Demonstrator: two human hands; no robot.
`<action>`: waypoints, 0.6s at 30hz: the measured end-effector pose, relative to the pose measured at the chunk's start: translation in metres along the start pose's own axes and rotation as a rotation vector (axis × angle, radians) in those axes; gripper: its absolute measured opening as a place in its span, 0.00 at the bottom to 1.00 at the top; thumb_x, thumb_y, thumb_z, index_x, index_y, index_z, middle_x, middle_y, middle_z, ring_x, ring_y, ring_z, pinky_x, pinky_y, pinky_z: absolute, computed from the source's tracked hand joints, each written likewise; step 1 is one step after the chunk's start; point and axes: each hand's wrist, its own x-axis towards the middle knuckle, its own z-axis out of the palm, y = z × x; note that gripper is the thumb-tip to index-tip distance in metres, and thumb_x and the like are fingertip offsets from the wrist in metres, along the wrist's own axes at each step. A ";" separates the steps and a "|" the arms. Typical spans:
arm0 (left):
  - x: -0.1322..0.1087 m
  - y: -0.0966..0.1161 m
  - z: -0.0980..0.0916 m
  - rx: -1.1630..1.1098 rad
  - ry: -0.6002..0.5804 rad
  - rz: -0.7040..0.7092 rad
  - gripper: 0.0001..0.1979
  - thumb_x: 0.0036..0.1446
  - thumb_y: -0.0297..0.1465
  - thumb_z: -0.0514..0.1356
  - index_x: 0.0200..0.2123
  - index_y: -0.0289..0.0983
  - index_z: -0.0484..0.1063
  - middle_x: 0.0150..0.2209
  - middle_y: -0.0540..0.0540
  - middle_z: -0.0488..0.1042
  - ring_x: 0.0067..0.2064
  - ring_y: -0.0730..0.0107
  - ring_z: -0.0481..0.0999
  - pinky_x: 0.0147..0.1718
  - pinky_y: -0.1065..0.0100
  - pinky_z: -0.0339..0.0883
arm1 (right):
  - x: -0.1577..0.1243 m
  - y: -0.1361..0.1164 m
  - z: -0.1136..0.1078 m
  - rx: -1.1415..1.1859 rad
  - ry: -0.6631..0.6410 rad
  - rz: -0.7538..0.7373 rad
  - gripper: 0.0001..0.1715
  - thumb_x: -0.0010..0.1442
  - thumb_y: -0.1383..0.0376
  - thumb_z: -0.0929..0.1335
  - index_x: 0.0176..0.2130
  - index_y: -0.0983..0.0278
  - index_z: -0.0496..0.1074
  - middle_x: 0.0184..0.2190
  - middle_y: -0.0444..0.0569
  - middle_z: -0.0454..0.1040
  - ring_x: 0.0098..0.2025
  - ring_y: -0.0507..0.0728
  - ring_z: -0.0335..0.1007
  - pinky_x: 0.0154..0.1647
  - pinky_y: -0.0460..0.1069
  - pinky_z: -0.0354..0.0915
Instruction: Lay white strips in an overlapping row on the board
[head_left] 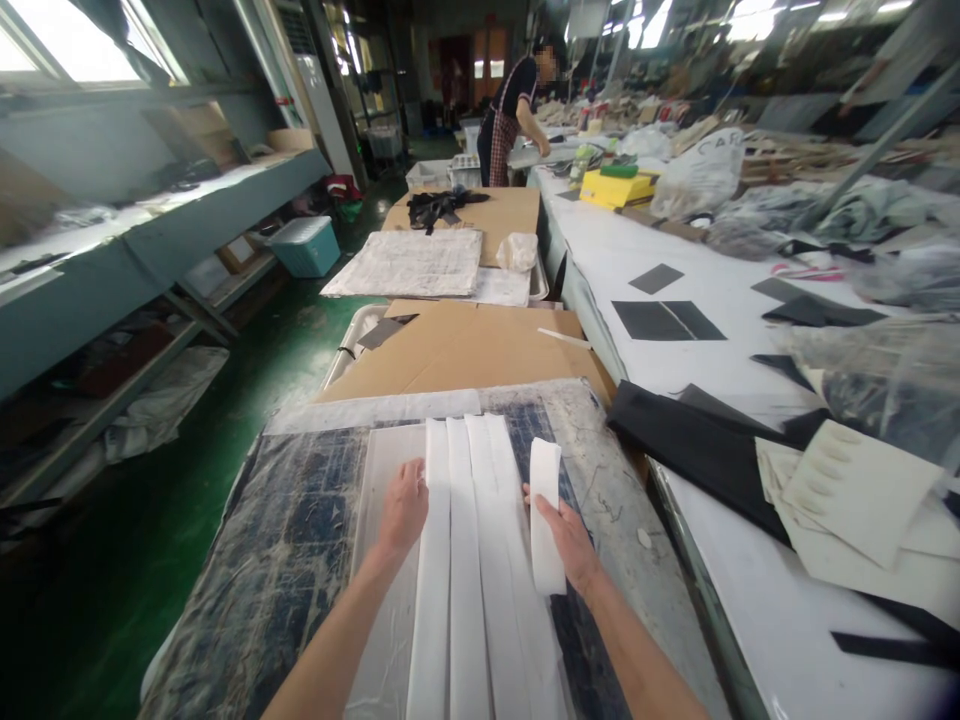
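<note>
Several long white fabric strips (pixel 472 560) lie side by side on a worn, ink-stained board (pixel 292 540) in front of me. My left hand (pixel 403 505) rests flat on the left edge of the strips, fingers stretched out. My right hand (pixel 568 540) grips a shorter white strip (pixel 546 515), held upright just right of the laid strips.
Brown cardboard sheets (pixel 465 345) lie beyond the board. A long white table (pixel 675 280) on the right carries black fabric pieces (pixel 697 440), cream cut-outs (pixel 855 490) and plastic bags. A person (pixel 514 115) stands far back. Grey shelving (pixel 150 250) lines the left above a green floor.
</note>
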 end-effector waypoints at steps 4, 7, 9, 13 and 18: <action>-0.034 0.009 -0.012 0.068 -0.104 0.198 0.16 0.58 0.21 0.52 0.45 0.41 0.71 0.48 0.42 0.74 0.54 0.57 0.70 0.54 0.56 0.63 | -0.001 0.003 0.000 0.071 0.017 0.020 0.32 0.57 0.47 0.69 0.52 0.64 0.75 0.45 0.52 0.81 0.45 0.63 0.76 0.44 0.53 0.70; -0.053 0.013 -0.015 0.087 -0.138 0.261 0.15 0.60 0.22 0.51 0.45 0.40 0.71 0.47 0.41 0.74 0.53 0.54 0.69 0.53 0.53 0.63 | -0.004 0.003 -0.002 0.110 0.043 0.010 0.32 0.55 0.47 0.70 0.51 0.64 0.76 0.46 0.52 0.81 0.46 0.63 0.76 0.43 0.53 0.71; -0.062 0.017 -0.012 0.078 -0.151 0.288 0.15 0.61 0.23 0.50 0.46 0.40 0.70 0.47 0.40 0.74 0.53 0.54 0.69 0.53 0.52 0.64 | -0.006 0.002 -0.004 0.129 0.066 -0.004 0.31 0.55 0.47 0.71 0.50 0.64 0.76 0.49 0.52 0.80 0.50 0.63 0.74 0.48 0.53 0.70; -0.071 0.037 0.005 0.029 -0.243 0.375 0.14 0.63 0.24 0.50 0.47 0.41 0.70 0.46 0.43 0.75 0.51 0.58 0.71 0.52 0.58 0.67 | -0.018 -0.005 -0.011 0.155 0.104 -0.021 0.29 0.56 0.48 0.71 0.50 0.63 0.76 0.52 0.52 0.78 0.54 0.63 0.72 0.55 0.53 0.67; -0.054 0.056 0.028 0.036 -0.282 0.401 0.12 0.62 0.26 0.54 0.48 0.40 0.70 0.48 0.43 0.73 0.52 0.57 0.69 0.53 0.56 0.67 | -0.054 -0.011 -0.018 0.166 0.104 -0.016 0.27 0.58 0.48 0.69 0.48 0.64 0.76 0.53 0.54 0.77 0.50 0.63 0.75 0.46 0.53 0.73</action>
